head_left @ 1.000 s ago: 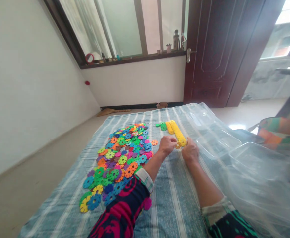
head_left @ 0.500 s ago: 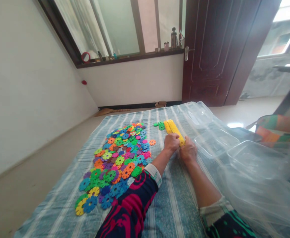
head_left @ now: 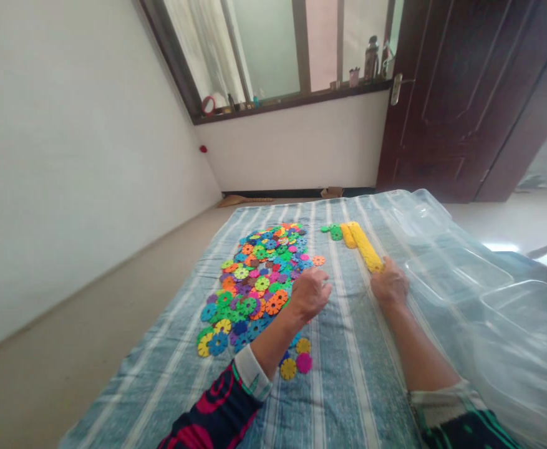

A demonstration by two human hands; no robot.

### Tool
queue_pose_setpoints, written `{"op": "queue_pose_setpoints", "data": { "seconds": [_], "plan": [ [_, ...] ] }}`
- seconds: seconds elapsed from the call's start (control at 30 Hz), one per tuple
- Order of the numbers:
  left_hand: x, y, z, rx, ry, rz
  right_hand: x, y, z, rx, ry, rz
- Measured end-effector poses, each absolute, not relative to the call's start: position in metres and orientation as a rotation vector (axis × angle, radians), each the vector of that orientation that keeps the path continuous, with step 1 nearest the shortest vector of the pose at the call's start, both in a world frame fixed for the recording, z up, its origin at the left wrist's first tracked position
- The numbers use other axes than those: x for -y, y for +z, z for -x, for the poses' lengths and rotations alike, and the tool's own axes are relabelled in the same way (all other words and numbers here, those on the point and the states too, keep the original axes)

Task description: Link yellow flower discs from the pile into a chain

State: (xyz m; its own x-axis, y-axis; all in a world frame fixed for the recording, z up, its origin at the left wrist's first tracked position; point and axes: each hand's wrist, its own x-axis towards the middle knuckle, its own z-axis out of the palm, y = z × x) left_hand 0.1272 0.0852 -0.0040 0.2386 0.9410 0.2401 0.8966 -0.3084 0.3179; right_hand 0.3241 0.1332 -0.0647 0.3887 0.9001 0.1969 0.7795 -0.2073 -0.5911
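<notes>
My right hand [head_left: 390, 284] is closed at the near end of a long yellow row of notched plastic discs [head_left: 365, 246] on the bed cloth. A shorter yellow row [head_left: 347, 236] lies against its far left side, with a short row of green discs [head_left: 335, 232] beyond. My left hand [head_left: 309, 294] hovers at the right edge of a large heap of mixed-colour notched discs [head_left: 249, 305]. Its fingers are bent and a little apart, with nothing visible in them. A magenta disc [head_left: 304, 362] and a yellow disc [head_left: 289, 369] lie near my left forearm.
Clear plastic boxes or lids [head_left: 458, 274] lie along the right side of the striped cloth [head_left: 338, 399]. A dark red door [head_left: 455, 93] stands beyond the far right. A thermos [head_left: 371, 59] and small items stand on the window sill.
My left hand has let go of the yellow row and moved left to the heap. My right hand stays at the row's near end. The view has turned left.
</notes>
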Motion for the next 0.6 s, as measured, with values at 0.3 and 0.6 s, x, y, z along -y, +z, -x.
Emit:
{"op": "queue_pose_setpoints", "data": {
  "seconds": [0.3,0.6],
  "plan": [
    [-0.005,-0.028,-0.073,-1.817,0.353,-2.564,-0.131,-0.071,-0.329,1.426,0.245,2.019],
    [-0.014,-0.039,-0.055,-1.865,0.627,-2.46,-0.133,-0.079,-0.339,1.331,0.292,1.972]
  ]
}}
